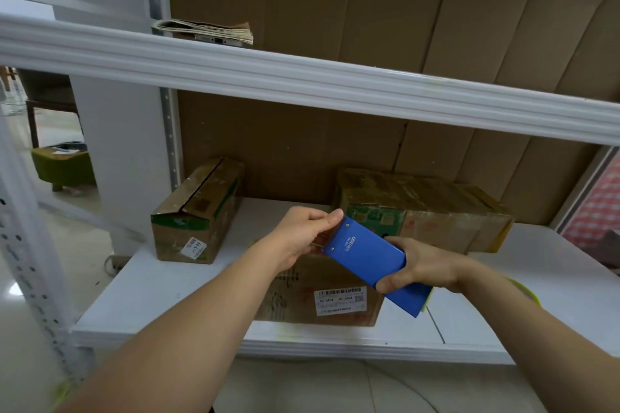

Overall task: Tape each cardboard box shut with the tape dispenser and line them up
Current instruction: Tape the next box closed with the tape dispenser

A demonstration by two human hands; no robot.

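Observation:
My right hand (416,266) grips a blue tape dispenser (365,265) around its middle, holding it tilted above a flat cardboard box (322,298) with a white barcode label at the shelf's front. My left hand (302,235) pinches the dispenser's front end, where the tape comes out; the tape itself is hard to make out. A long narrow cardboard box (198,211) with green print stands at the left, its top seam slightly apart. At the back right lies a wider cardboard box (422,208) covered in glossy tape strips.
All the boxes rest on a white shelf board (144,292). A white shelf rail (302,77) crosses above, with a stack of papers (204,31) on the upper shelf. Brown cardboard sheets line the back. A white upright post (20,211) stands at left.

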